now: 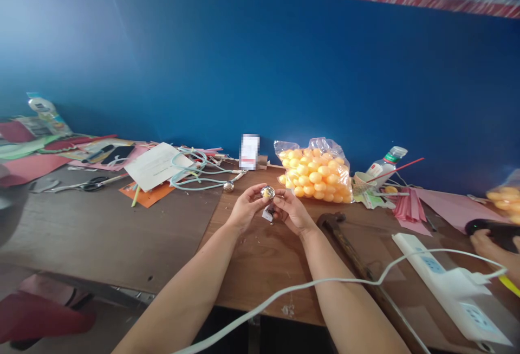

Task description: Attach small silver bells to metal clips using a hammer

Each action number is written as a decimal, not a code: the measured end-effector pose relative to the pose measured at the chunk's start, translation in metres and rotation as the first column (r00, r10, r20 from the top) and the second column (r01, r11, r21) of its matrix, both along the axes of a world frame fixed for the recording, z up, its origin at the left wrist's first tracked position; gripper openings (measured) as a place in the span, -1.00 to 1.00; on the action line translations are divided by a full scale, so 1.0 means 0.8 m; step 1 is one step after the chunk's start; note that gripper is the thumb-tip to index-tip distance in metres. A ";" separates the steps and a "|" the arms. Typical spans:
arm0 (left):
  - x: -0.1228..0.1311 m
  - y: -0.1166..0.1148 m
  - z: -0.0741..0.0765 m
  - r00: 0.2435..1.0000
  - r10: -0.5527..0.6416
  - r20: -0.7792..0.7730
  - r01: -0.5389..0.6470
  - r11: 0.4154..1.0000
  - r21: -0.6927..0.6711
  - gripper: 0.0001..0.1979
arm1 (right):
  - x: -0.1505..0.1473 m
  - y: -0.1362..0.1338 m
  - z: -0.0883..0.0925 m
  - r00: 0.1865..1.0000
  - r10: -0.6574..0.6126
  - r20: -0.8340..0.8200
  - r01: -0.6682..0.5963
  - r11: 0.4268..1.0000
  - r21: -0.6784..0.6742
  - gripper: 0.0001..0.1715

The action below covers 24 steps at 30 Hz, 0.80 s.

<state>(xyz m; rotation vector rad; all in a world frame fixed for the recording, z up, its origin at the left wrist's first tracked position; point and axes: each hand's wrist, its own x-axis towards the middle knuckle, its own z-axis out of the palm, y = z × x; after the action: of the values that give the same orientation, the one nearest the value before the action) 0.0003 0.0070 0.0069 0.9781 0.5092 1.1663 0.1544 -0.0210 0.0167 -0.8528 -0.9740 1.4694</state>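
A small shiny silver ball [267, 191] with a yellowish patch is held up above the brown table between my two hands. My left hand [245, 207] grips it from the left with thumb and fingers. From the other side, the closed fingers of my right hand [294, 213] pinch at the ball. Just under it, by the right fingers, is a small white piece [267, 213] with something dark beside it, too small to name. Another silver ball [228, 186] lies on the table behind my left hand.
A clear bag of orange balls [314, 175] stands behind my right hand. A hammer [345, 243] and a white power strip [450, 289] lie to the right, with a white cable [284, 290] crossing my right forearm. Papers [158, 167] and scissors [94, 183] lie left. Another person's hand [493, 248] shows far right.
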 end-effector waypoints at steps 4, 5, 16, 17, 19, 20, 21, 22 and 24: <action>-0.002 0.003 -0.005 1.000 -0.017 -0.007 0.017 1.000 0.020 -0.50 | -0.006 0.002 -0.003 0.993 -0.048 0.104 0.039 0.995 0.088 -0.54; -0.002 0.004 -0.005 1.000 -0.024 -0.009 0.024 1.000 0.016 -0.50 | -0.008 0.003 -0.004 0.989 -0.068 0.134 0.052 0.992 0.117 -0.54; -0.005 -0.005 0.009 1.000 0.000 -0.017 -0.002 0.994 -0.107 -0.53 | -0.013 0.003 -0.005 0.915 -0.236 0.327 0.146 0.950 0.275 -0.53; -0.005 -0.005 0.010 1.000 0.011 -0.017 -0.013 0.994 -0.111 -0.54 | -0.013 0.003 -0.005 0.909 -0.242 0.340 0.147 0.948 0.282 -0.52; -0.005 -0.005 0.011 1.000 0.025 -0.017 -0.027 0.992 -0.121 -0.56 | -0.014 0.002 -0.006 0.895 -0.260 0.362 0.153 0.942 0.299 -0.51; -0.005 -0.005 0.011 1.000 0.027 -0.015 -0.029 0.992 -0.125 -0.56 | -0.015 0.002 -0.007 0.889 -0.270 0.369 0.157 0.938 0.308 -0.51; -0.004 -0.004 0.011 1.000 0.028 -0.012 -0.029 0.991 -0.128 -0.55 | -0.015 0.001 -0.008 0.885 -0.278 0.373 0.161 0.935 0.316 -0.52; -0.004 -0.003 0.011 1.000 0.026 -0.008 -0.027 0.991 -0.131 -0.55 | -0.015 0.001 -0.008 0.881 -0.285 0.377 0.163 0.932 0.324 -0.52; -0.004 -0.002 0.011 1.000 0.023 0.001 -0.023 0.991 -0.135 -0.53 | -0.014 0.001 -0.009 0.875 -0.295 0.383 0.167 0.928 0.333 -0.52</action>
<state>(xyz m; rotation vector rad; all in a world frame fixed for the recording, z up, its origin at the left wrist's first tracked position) -0.0027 0.0054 0.0159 0.8563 0.5910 1.1385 0.1431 -0.0198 0.0091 -1.0562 -1.3245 0.9139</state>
